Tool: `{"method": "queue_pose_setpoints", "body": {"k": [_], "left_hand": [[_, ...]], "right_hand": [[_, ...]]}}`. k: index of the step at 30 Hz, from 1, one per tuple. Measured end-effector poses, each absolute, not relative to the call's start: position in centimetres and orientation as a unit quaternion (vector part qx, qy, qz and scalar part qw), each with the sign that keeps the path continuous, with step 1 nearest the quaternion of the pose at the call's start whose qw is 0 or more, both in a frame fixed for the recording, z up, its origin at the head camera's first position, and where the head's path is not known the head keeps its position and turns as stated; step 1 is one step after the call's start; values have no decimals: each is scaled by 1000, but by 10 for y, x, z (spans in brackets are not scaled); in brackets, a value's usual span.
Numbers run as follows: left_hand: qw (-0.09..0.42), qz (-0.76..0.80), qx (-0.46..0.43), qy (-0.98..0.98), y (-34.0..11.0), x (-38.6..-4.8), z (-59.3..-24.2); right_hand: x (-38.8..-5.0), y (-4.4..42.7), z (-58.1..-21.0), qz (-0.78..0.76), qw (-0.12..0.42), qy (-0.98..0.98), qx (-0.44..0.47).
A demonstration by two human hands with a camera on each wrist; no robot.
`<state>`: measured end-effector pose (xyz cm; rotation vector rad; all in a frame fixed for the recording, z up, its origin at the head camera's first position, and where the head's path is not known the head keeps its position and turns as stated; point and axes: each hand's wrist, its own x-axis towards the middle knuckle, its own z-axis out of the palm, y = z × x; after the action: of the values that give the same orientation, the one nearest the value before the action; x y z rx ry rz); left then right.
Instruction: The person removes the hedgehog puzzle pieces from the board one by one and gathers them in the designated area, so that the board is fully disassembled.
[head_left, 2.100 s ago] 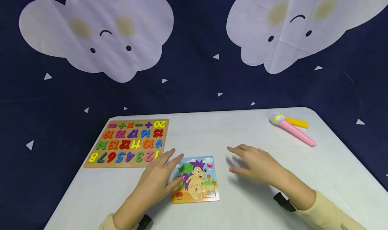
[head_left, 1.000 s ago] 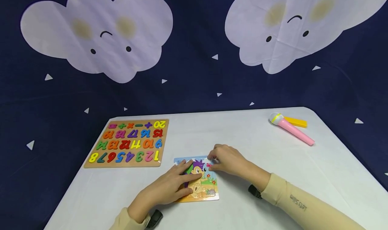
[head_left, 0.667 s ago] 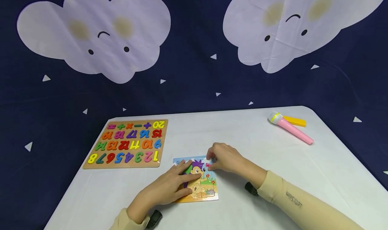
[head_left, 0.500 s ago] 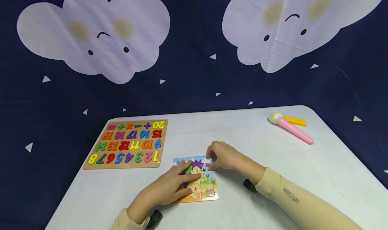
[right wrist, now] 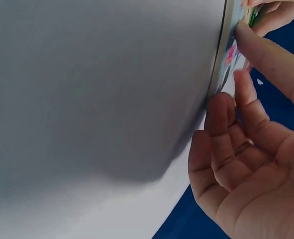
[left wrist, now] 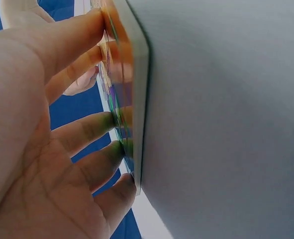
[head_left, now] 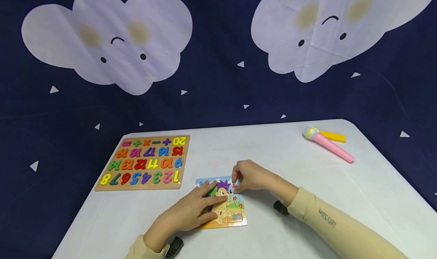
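Biggest thing first: dark blue backdrop (head_left: 218, 62) w/ white clouds (head_left: 109, 39) printed on it, faces upside down, plus little white triangles (head_left: 241, 64). In front of it is the white tabletop (head_left: 218, 149). Next size down, a wooden number board (head_left: 143, 187) sits toward the far left, colored numbers (head_left: 125, 178) & math signs in rows, all upside down from this side.

Then the hands. L hand (head_left: 189, 209) has its fingers spread, tips resting on the puzzle face, so that grip's wide & not closed round anything. R hand (head_left: 254, 175) has a tight grip, fingers curled round the puzzle's far right corner w/ thumb on the face; can't tell if a loose piece is pinched tbh.

Puzzle (head_left: 230, 211) itself (purple-haired hedgehog pic) lies flat near the middle, right of the board & partly under the L hand. Far right there's a pink mic (head_left: 332, 147), yellow block (head_left: 334, 137) right by its head. Smallest: black wrist gadget (head_left: 281, 208) on the R arm.
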<state>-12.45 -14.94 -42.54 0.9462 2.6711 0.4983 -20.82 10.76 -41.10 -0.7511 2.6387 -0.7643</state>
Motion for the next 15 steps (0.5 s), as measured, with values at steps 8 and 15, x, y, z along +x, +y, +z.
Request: {"method": "queue_pose_setpoints", "body": {"k": [8,15], "left_hand": [[139,172,325,920,-149,-125,-424],[135,166,325,921,-149,-125,-425]], "right_hand": [[-196,102,-406,-235,104,933,-253],[-195,101,-405,-227,89,935,-257]]}}
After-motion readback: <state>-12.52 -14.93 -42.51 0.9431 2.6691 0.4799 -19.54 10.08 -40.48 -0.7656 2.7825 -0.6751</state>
